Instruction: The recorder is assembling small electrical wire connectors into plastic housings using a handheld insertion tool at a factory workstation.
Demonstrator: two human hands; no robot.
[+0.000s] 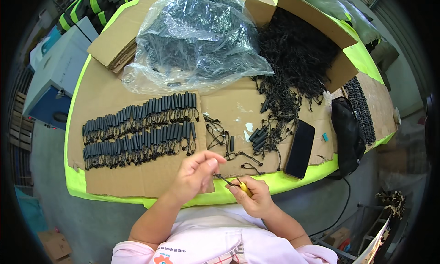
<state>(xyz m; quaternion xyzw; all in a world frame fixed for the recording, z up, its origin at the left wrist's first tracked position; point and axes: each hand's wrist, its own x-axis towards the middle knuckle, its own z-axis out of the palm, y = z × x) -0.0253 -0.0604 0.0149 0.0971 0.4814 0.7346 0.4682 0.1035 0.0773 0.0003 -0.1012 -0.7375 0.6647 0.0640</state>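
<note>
Close in front of my body, my left hand (195,176) pinches one end of a short black knotted cord (222,177) between thumb and fingers. My right hand (253,197) has the cord's other end, along with a small yellow-handled tool (244,189) whose thin metal tip points away from me; the tip's exact shape is too small to tell. Just beyond my hands lie several loose cord loops (250,167) and a single black tube (232,143). A small pile of black tubes (259,138) sits farther right.
Two rows of tube-ended cord loops (142,142) lie on the cardboard (123,184) at left. A clear plastic bag (197,39) of dark pieces stands behind. Black cords spill from a cardboard box (316,21). A phone (300,149) and black pouch (347,136) lie at right.
</note>
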